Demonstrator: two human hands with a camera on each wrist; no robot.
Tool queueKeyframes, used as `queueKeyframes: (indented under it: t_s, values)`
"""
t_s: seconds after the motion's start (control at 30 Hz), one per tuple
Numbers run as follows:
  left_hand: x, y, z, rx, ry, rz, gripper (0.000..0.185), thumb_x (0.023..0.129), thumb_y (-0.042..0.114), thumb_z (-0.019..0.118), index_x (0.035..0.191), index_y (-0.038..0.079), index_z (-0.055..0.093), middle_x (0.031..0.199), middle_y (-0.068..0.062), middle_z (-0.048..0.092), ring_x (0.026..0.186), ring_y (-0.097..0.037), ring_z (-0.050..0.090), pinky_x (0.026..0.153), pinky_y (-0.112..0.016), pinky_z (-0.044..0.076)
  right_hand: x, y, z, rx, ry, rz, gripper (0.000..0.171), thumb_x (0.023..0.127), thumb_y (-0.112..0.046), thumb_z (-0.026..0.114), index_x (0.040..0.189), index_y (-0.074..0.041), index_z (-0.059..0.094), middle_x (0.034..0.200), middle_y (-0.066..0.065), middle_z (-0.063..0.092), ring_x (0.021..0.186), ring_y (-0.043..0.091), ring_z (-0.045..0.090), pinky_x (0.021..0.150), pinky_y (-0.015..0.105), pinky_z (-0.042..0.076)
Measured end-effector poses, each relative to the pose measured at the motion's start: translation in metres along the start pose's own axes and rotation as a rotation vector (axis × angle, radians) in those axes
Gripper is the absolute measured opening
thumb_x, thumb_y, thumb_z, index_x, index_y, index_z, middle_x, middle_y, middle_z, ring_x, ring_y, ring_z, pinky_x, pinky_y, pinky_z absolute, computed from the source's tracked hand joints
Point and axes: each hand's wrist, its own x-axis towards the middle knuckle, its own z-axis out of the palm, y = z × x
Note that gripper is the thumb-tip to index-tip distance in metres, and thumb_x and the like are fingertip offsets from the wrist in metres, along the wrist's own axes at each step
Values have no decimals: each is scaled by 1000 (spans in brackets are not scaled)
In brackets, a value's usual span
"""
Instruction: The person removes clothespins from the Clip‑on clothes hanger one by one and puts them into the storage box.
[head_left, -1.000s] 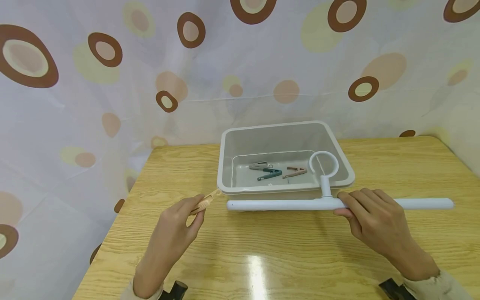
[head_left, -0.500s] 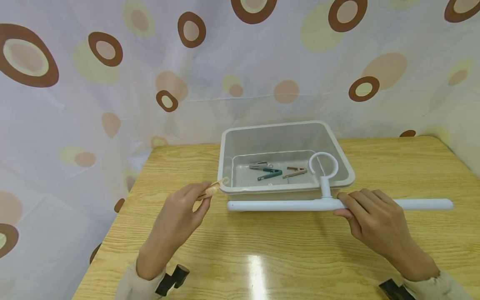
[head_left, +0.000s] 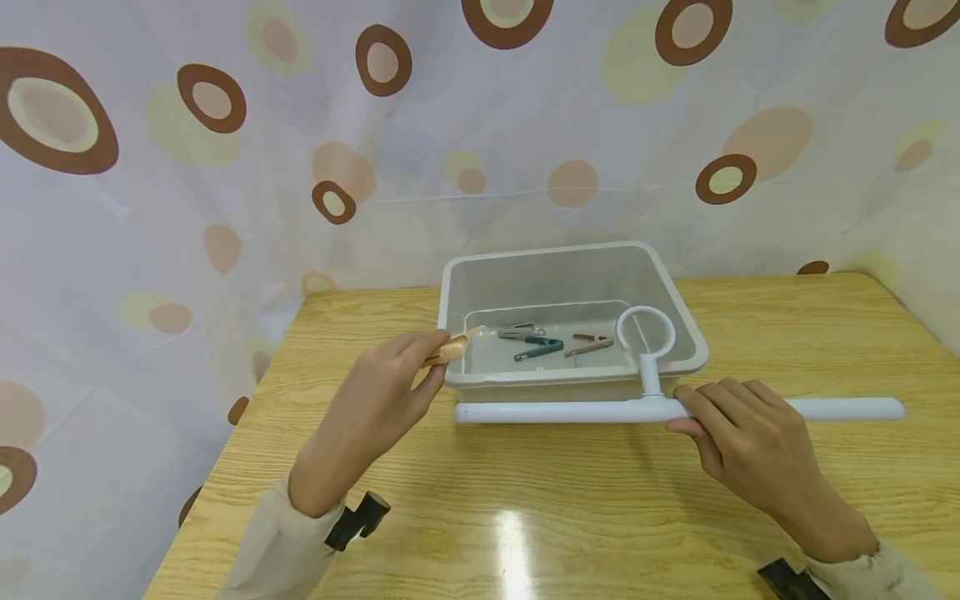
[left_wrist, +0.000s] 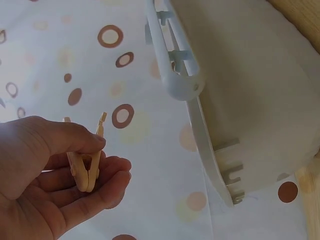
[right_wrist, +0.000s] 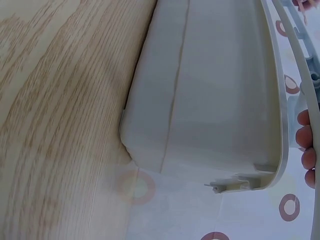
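Between thumb and fingers, my left hand (head_left: 382, 392) pinches a pale orange clothespin (head_left: 450, 348), held over the left rim of a grey plastic basin (head_left: 570, 379). The left wrist view shows this clothespin (left_wrist: 89, 172) with its legs spread. My right hand (head_left: 750, 442) grips the bar of a white hanger (head_left: 555, 411) that has a ring-shaped hook (head_left: 647, 310). The hanger lies level in front of the basin, and its ring overlaps the basin's right part. Inside the basin lie a grey clothespin (head_left: 517, 332), a teal clothespin (head_left: 542, 348) and a pinkish-brown clothespin (head_left: 591, 344).
The basin stands on a wooden table (head_left: 600, 500) near its back edge. Behind the table hangs a white curtain (head_left: 510, 125) with brown and yellow round patterns. Black camera mounts (head_left: 358, 521) sit on the wrists.
My left hand has moved forward and to the right with the clothespin, from beside the basin's front left corner to over its left rim. The right hand and hanger have stayed nearly still.
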Motion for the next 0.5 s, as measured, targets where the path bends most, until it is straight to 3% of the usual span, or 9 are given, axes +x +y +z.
queueKeyframes:
  t_s: [0.23, 0.5]
  values:
    - [22, 4, -2, -1, -12, 55, 27, 81, -5, 69, 108, -5, 66, 92, -13, 70, 71, -23, 64, 60, -32, 53, -1, 0, 0, 7, 7, -3, 50, 103, -34, 43, 82, 5, 65, 63, 11, 57, 51, 27, 51, 44, 39, 38]
    - [44, 7, -5, -34, -55, 71, 24, 84, -3, 67, 107, -4, 65, 93, -12, 70, 72, -21, 62, 62, -30, 51, -1, 1, -1, 12, 6, -9, 51, 103, -35, 43, 81, 6, 65, 63, 11, 56, 50, 27, 50, 44, 39, 38]
